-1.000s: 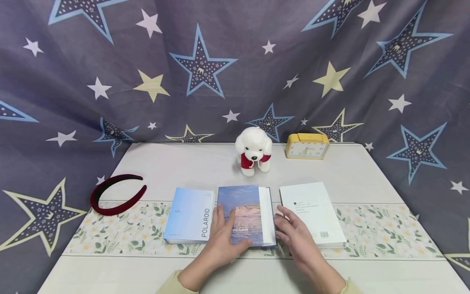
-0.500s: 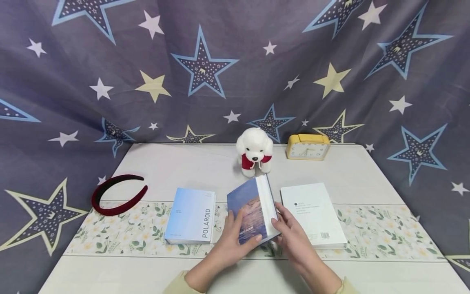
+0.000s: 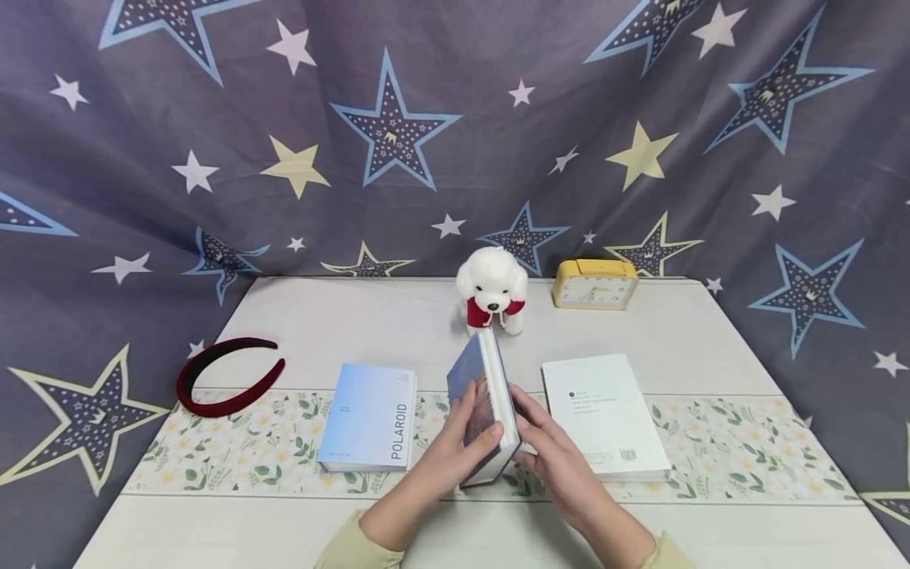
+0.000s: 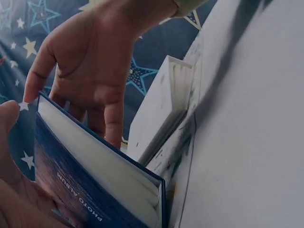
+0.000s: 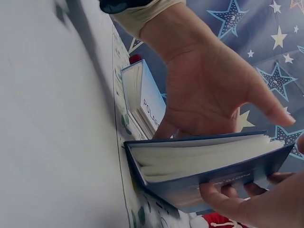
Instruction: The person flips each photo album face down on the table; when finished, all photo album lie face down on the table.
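A thick blue photo album (image 3: 466, 370) with a painted sea view on its cover stands steeply tilted on the table, white page edges facing up. My left hand (image 3: 442, 458) holds it from the left, fingers along the front cover and thumb by the page edge. From the other side my right hand (image 3: 562, 466) grips it, its fingers on the back cover. In the left wrist view the album (image 4: 90, 190) shows its title, and the right hand (image 4: 92, 64) reaches behind it. Pages of the album (image 5: 199, 159) bulge between the covers in the right wrist view.
A pale blue POLAROID album (image 3: 366, 415) lies left, a white album (image 3: 604, 411) right. Behind stand a white plush dog (image 3: 492, 276) in red and a yellow alarm clock (image 3: 596, 284). A dark red headband (image 3: 227, 403) rests at far left. A starred curtain (image 3: 398, 197) backs the table.
The photo album, flat a second ago, has been tipped up onto its edge, turning its pages upward. My right hand has come onto its back cover; my left hand has stayed on the front.
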A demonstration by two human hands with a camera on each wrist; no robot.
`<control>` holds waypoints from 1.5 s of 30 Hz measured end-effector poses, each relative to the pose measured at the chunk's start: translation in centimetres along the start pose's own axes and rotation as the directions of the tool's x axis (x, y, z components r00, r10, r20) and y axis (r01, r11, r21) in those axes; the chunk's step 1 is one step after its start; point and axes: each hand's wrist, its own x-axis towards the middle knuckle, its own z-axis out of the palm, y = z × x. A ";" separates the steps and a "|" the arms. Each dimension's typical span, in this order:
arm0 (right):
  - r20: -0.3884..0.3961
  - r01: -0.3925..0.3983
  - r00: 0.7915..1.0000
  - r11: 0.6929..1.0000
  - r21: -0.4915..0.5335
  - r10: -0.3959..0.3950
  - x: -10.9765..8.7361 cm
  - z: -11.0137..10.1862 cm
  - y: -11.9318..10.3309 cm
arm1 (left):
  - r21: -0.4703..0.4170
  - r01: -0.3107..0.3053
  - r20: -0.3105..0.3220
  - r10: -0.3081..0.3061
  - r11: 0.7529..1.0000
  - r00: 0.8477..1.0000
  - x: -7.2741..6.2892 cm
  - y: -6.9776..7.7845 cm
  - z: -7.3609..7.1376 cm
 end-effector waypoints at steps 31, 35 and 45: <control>0.079 0.164 0.986 0.866 -0.472 -0.145 1.9 -0.6 3.0 | -0.395 -0.185 -0.093 0.161 0.900 0.983 -0.9 0.0 -2.1; -0.026 0.054 0.997 0.859 -0.510 -0.077 2.0 -0.9 3.3 | -0.431 -0.157 -0.085 0.134 0.888 0.987 -1.0 -0.4 -2.6; -0.096 -0.024 0.995 0.841 -0.541 -0.034 1.7 -1.2 2.9 | -0.342 -0.074 -0.027 0.069 0.937 0.997 -0.8 -1.3 -3.4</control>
